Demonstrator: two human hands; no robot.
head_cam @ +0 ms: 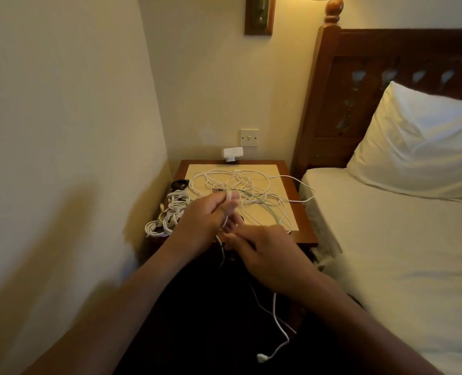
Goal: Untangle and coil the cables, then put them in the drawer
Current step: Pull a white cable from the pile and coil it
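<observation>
Finished coils (167, 215) lie left of the fingers, likely parked aside. Left hand (208, 220) curls round cable (227, 209) loops, likely as winding core. Right hand (262, 255) pinches the same cable below, probably feeding. Tangle (240, 188) waits beyond fingertips on table (301, 212). Drawer unseen.

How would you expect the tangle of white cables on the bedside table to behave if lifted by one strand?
Probably floppy: the tangle lies in slack crossing loops, and the cable gripped by the left hand hangs limp. Likely light, since the strands look thin. Pulling one strand would probably drag others along, as they overlap across the bedside table.
</observation>
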